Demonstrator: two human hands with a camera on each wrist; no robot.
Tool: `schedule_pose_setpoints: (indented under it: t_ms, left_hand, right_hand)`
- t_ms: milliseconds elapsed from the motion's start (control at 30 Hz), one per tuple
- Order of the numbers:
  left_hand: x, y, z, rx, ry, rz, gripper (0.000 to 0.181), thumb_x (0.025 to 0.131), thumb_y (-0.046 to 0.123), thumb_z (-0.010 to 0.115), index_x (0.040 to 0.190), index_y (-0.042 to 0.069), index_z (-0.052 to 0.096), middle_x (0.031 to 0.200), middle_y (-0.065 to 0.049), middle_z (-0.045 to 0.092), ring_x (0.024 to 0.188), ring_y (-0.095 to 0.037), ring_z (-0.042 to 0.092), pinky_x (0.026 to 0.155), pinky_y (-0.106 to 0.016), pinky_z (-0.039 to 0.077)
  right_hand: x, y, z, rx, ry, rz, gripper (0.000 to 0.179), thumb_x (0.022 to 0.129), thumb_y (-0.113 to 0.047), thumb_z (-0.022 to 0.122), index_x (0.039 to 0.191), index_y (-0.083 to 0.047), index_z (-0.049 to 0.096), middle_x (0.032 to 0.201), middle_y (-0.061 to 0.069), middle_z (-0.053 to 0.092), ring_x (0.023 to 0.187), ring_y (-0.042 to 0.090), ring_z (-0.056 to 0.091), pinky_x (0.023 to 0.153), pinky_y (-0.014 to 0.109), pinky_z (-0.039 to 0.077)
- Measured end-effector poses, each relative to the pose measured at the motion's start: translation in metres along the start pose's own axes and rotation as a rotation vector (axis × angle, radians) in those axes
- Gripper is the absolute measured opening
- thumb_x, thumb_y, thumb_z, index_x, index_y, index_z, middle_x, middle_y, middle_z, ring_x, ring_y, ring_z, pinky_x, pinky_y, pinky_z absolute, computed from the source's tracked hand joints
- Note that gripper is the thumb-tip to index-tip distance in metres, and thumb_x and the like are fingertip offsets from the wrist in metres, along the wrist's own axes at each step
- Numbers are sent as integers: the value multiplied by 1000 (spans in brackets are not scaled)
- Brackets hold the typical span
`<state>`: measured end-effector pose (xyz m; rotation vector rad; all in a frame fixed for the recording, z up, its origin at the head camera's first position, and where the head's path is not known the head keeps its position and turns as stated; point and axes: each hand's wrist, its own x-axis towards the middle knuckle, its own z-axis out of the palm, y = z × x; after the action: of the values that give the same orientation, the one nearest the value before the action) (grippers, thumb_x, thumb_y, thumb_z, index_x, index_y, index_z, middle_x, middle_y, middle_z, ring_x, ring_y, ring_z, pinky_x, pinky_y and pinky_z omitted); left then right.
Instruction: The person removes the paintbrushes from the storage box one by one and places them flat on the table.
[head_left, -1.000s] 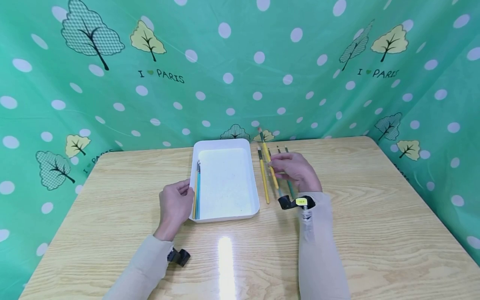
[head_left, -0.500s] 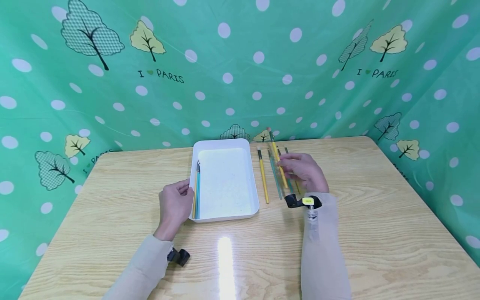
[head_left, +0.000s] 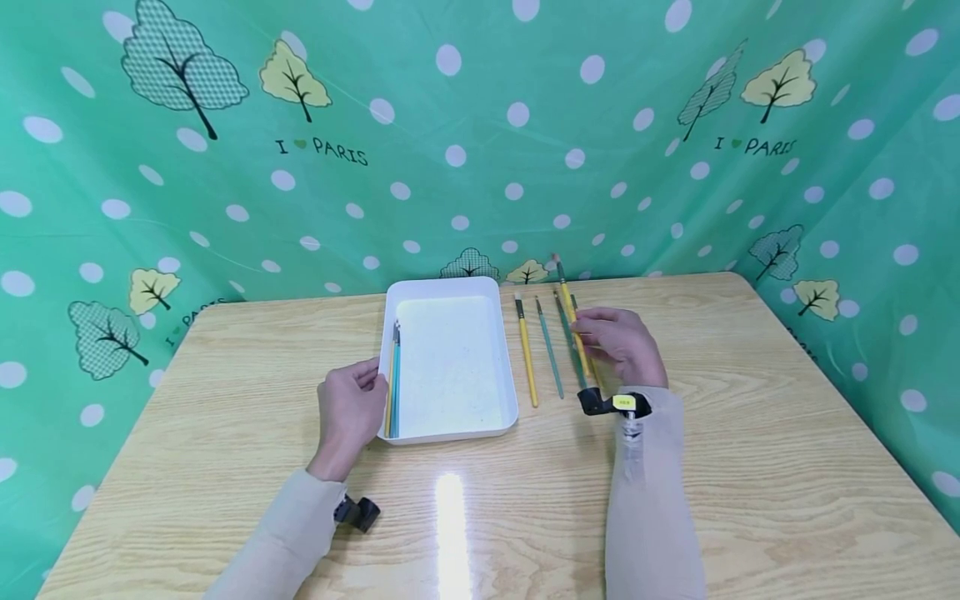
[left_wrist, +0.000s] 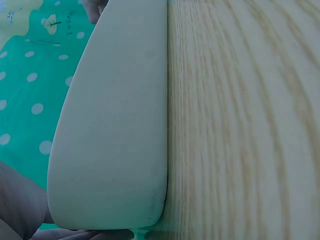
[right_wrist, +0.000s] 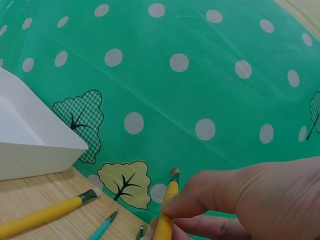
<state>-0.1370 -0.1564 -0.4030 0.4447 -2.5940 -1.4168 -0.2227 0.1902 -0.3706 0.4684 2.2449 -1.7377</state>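
A white tray (head_left: 457, 367) stands on the wooden table, with several thin paintbrushes (head_left: 397, 383) lying along its left wall. My left hand (head_left: 351, 410) pinches the tray's left wall near the front corner; in the left wrist view the wall (left_wrist: 112, 120) fills the middle. Right of the tray, my right hand (head_left: 621, 343) pinches a yellow paintbrush (right_wrist: 171, 192) by its handle, bristles pointing up and away. Under and beside that hand several more brushes lie in a row, among them a yellow paintbrush (head_left: 527, 354) and a teal paintbrush (head_left: 551, 350).
Behind the table's far edge hangs a green dotted curtain (head_left: 420, 150) with printed trees. Bare wood (head_left: 750, 417) extends to the right of my right arm. A bright light reflection (head_left: 452, 533) shows on the table in front of the tray.
My right hand has moved rightward over the row with the yellow paintbrush, so the teal brush it was covering now shows. My left hand and the tray have stayed put.
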Motion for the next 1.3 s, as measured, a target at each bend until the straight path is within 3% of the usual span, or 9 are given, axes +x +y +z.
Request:
schedule_pose_setpoints:
  t_ms: [267,533,833,1300]
  left_hand:
    - [0,0,0,-2,0,-2,34,98,4,54,130,-5,65,122,-27,71,108,-35,74,87,-41,64]
    - [0,0,0,-2,-2,-4,34,98,5,54,129,-4,66,121,-27,71,108,-34,74,88,-41,64]
    - [0,0,0,4,1,-2,34,99,5,55,129,-5,66,121,-27,71,108,-35,74,88,-41,64]
    - [0,-1,0,8,3,12,34,98,5,55,128,-6,66,118,-27,73,105,-35,75,85,-41,65]
  right_hand:
    - [0,4,-7,-1,32,1,44,98,-18,68,139,-5,59,107,-2,65,88,11,62,79,19,58]
    - [-1,8,-15,-25,76,21,45,98,-20,67,141,-7,59,119,4,62,94,14,61,78,19,58]
    - [-2,10,-19,-55,116,46,43,99,-19,65,141,-8,60,133,13,62,102,18,63,86,24,56]
    - [5,19,-22,-73,196,68,39,97,-11,64,135,-4,64,123,14,65,89,15,63,70,20,55]
